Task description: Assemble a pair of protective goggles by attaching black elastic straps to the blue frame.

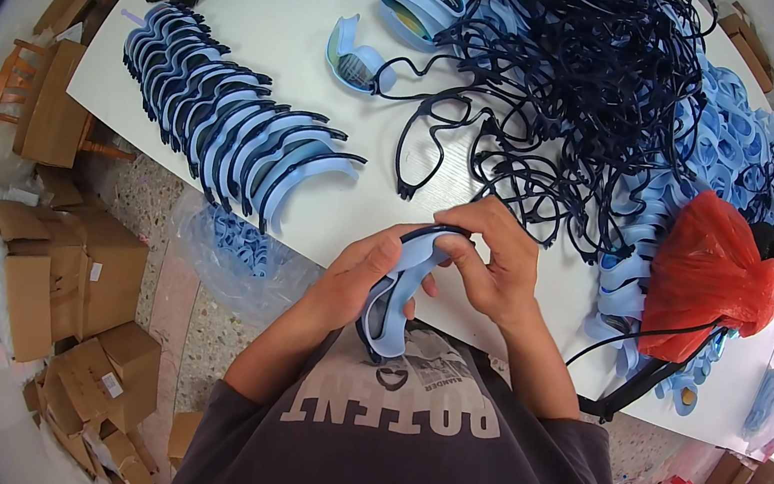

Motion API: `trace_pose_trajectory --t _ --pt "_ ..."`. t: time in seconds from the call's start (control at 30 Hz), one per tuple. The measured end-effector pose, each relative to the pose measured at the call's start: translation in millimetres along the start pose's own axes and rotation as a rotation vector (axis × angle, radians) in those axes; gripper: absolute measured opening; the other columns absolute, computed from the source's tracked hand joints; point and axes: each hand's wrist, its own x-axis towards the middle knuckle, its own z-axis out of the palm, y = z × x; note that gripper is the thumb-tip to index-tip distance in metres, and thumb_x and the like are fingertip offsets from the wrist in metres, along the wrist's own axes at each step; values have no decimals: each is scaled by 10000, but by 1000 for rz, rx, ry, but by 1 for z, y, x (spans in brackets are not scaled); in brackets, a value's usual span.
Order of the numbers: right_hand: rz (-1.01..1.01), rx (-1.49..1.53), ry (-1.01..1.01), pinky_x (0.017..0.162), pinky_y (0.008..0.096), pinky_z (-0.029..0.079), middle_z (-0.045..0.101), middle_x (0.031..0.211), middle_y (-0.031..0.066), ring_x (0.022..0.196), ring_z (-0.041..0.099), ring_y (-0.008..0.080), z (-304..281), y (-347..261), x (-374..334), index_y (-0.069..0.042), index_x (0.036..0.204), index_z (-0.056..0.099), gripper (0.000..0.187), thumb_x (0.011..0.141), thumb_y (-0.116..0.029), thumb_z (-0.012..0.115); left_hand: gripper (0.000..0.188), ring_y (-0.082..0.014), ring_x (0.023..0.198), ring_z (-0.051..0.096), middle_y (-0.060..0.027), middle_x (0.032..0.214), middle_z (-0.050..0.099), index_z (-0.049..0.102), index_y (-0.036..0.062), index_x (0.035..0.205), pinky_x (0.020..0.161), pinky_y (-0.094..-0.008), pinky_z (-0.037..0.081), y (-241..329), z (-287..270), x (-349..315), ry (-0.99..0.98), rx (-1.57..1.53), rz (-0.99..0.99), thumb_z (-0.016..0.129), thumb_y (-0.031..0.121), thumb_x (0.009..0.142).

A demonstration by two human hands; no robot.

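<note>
In front of my chest I hold a pair of light blue swim goggles (385, 319) with a dark navy rim along its edge. My left hand (348, 285) is wrapped round its left side, thumb on top. My right hand (502, 268) pinches the upper end, thumb against the blue part and fingers at the navy rim. Some fingertips are hidden behind the goggles. On the table ahead lies a tangled heap of navy goggle rims (575, 79). A long row of stacked goggles (224, 120) with navy rims curves across the table's left side.
Loose blue goggles (359, 67) lie beyond my hands on the white table (280, 53). More light blue pieces (724, 128) pile up at the right, beside a red plastic bag (710, 278) and a black bar (642, 389). Cardboard boxes (64, 267) stand on the floor at left.
</note>
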Motion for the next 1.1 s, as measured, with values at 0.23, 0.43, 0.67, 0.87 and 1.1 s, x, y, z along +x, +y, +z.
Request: trace_pose_trajectory --t 0.23,0.43,0.67,0.87,1.1 --pt "76 11 -29 644 298 455 608 841 116 730 560 224 0 -9 1 -6 993 603 239 760 40 619 663 -176 822 606 -170 1105 556 366 -60 1316 600 -249 519 -4 4 0 33 -61 54 324 501 965" --pt "-20 -107 93 558 301 431 595 789 114 650 540 231 11 -8 0 -5 921 598 191 741 53 619 687 -180 878 607 -176 1117 564 408 -51 1268 621 -263 530 -9 -2 0 17 -66 -77 317 551 949" --pt "-114 -157 97 605 311 427 631 828 102 686 552 227 -2 11 2 -6 971 619 263 720 -21 698 627 -166 839 600 -132 1005 598 463 -40 1214 663 -276 520 -18 -4 0 179 -79 -49 370 521 950" --pt "70 83 -312 954 376 412 488 1276 173 1178 493 299 -34 -5 17 -10 1351 373 910 650 -391 811 537 -187 880 604 -121 1007 596 496 -34 1195 734 -276 497 -14 -10 4 289 571 311 651 332 833" --pt "-61 66 -239 828 341 498 579 1143 182 979 618 304 -5 -1 0 19 1249 473 689 686 -273 741 631 -245 807 620 -139 962 596 520 4 1162 688 -306 497 -5 -2 12 264 995 771 792 180 620"
